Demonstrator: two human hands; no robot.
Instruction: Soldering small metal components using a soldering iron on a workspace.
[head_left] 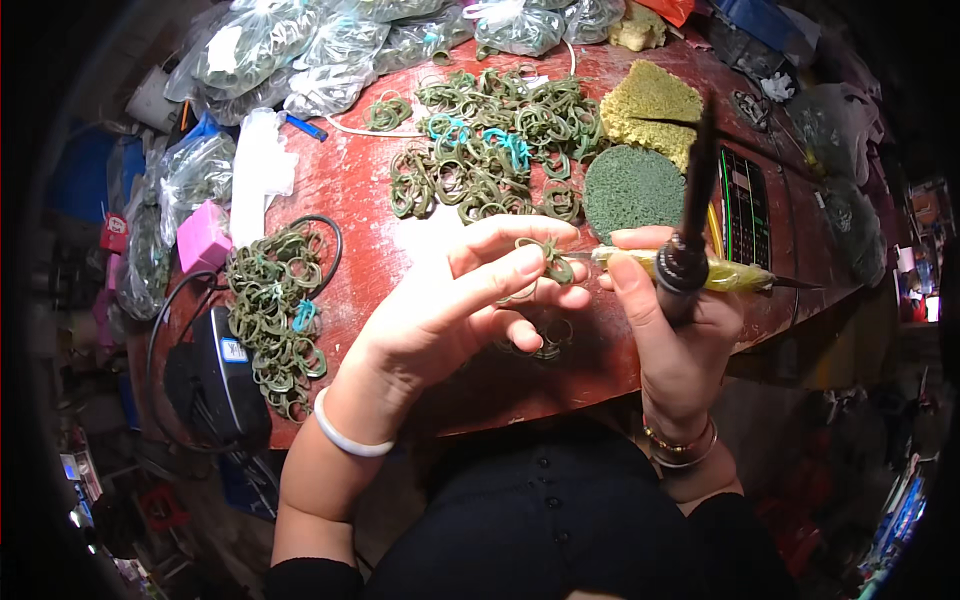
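My left hand (470,300), white bangle on its wrist, pinches a small olive-green ring piece (545,255) between thumb and fingers. My right hand (670,350) grips a black pen-like tool, apparently a soldering iron (682,260), upright, along with a slim yellow-wrapped tool (740,278) lying crosswise; its thin tip reaches toward the green piece, and whether they touch I cannot tell. Behind my hands are heaps of similar green pieces (470,180) with some turquoise ones, a round green sponge (630,190) and a yellow sponge (645,100).
The red worktable (350,200) carries another green heap (270,310) at left, a black cased device with cables (215,370), a pink block (203,235), white plastic (262,160), bagged pieces (330,45) along the back and a dark calculator-like device (740,195) at right.
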